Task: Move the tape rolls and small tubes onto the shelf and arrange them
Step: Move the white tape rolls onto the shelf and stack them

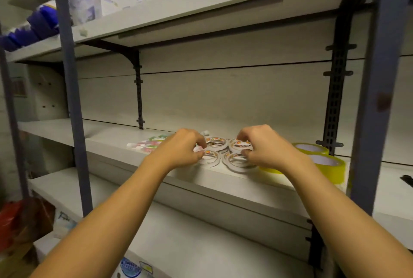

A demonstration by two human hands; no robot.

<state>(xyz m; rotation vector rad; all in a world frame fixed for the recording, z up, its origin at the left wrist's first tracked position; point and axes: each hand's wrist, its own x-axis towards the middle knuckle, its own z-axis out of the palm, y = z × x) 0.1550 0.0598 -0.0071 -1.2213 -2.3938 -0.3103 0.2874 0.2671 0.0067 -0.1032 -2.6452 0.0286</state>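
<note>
Where the grey middle shelf (156, 179) runs across at chest height, all of the task's goods lying toward its front edge. At the right end, two broad yellowish packing-tape rolls (324, 161) set flat, one just behind the other, the nearer one partly hidden by the forearm. At centre, a cluster of small white double-sided tape rolls (234, 159), thin rings with printed paper labels, lying flat and touching one another, some seemingly stacked. To the left and just beside them, a loose row of small tubes (147, 144) with coloured caps, lying on their sides. Left hand (178, 150) curled over the left of the cluster, fingertips pinching the rim of a near ring. Right hand (261, 145) curled over the right side, fingertips on a back ring's rim and label. Probably light, stiff hoops, smooth-sided and apt to slide or topple off a stack; best taken by the outer rim or pinched through the core, not by the paper label. Tubes likely light and prone to rolling; best gripped round the barrel.
</note>
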